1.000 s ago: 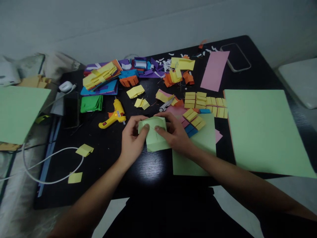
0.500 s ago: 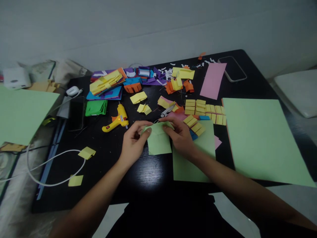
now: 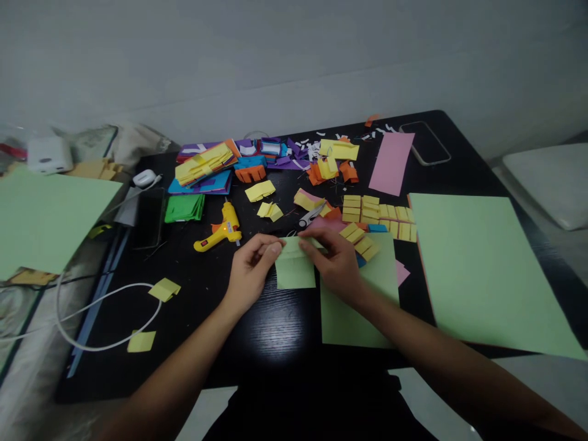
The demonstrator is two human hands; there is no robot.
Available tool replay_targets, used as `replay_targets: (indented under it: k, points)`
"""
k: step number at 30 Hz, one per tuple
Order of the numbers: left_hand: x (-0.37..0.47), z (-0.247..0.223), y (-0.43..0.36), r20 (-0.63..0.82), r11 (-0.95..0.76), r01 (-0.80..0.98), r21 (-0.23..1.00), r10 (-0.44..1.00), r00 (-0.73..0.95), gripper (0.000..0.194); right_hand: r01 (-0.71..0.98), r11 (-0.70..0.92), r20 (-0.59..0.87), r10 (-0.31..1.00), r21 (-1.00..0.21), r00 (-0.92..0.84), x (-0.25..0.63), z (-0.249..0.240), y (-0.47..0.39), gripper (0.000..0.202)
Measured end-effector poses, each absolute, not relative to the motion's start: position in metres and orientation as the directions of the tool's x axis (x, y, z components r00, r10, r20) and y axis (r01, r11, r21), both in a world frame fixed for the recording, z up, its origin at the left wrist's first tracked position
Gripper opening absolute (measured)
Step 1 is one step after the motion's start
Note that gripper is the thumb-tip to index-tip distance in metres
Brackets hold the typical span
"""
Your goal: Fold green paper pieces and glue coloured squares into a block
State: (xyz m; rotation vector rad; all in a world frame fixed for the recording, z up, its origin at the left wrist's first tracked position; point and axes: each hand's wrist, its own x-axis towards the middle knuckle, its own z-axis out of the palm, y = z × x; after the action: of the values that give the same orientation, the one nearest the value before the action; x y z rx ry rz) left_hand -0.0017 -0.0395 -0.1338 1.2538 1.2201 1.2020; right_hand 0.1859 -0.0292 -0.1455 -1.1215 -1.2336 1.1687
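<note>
A small light green paper (image 3: 296,269) is held upright between both hands at the middle of the black table. My left hand (image 3: 252,264) pinches its upper left corner between thumb and fingers. On the upper right, my right hand (image 3: 334,260) grips the same paper along its top edge, which looks creased. Scissors (image 3: 311,215) lie just beyond the hands. Under my right forearm is a larger green sheet (image 3: 358,312), with folded yellow pieces (image 3: 360,240) at its top edge.
A yellow glue gun (image 3: 220,228) lies left of the hands. Stacked coloured papers (image 3: 206,164) and scraps line the back. A large green sheet (image 3: 487,269) covers the right side. A white cable (image 3: 110,347) loops at the left, and a pink sheet (image 3: 392,164) lies behind.
The top of the small green paper is now folded over or tilted, and its visible part is shorter. Both hands have drawn slightly nearer each other. The whole view has shifted a little.
</note>
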Motion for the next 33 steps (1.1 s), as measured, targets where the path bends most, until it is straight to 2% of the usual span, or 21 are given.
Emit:
replay_targets:
  k: [3, 5, 7, 13, 22, 28, 33]
  points:
    - [0.003, -0.136, -0.038, 0.111, -0.108, 0.074, 0.991, 0.993, -0.049, 0.019, -0.080, 0.078, 0.076, 0.997, -0.994, 0.029, 0.182, -0.148, -0.030, 0.032]
    - [0.002, -0.137, -0.038, 0.146, -0.142, 0.074, 0.987, 0.988, -0.054, 0.024, -0.075, 0.073, 0.070, 0.997, -0.995, 0.032, 0.182, -0.150, -0.030, 0.035]
    - [0.000, -0.137, -0.038, 0.153, -0.149, 0.092, 0.984, 0.988, -0.034, 0.029, -0.063, 0.071, 0.070, 0.997, -0.995, 0.016, 0.182, -0.151, -0.031, 0.035]
    - [-0.007, -0.131, -0.037, 0.089, -0.088, 0.221, 0.971, 0.996, 0.009, 0.019, -0.071, 0.113, 0.117, 0.992, -0.991, -0.042, 0.184, -0.148, -0.031, 0.022]
    - [-0.006, -0.126, -0.039, 0.190, -0.182, 0.383, 0.906, 0.982, 0.017, 0.014, 0.019, 0.124, 0.123, 0.991, -0.992, -0.060, 0.187, -0.143, -0.029, 0.021]
    - [-0.005, -0.123, -0.039, 0.189, -0.174, 0.378, 0.909, 0.982, -0.002, 0.014, 0.037, 0.154, 0.152, 0.986, -0.987, -0.063, 0.188, -0.145, -0.029, 0.019]
    - [-0.007, -0.125, -0.038, 0.159, -0.140, 0.343, 0.929, 0.987, -0.029, 0.015, 0.030, 0.106, 0.104, 0.993, -0.994, -0.051, 0.188, -0.145, -0.028, 0.024]
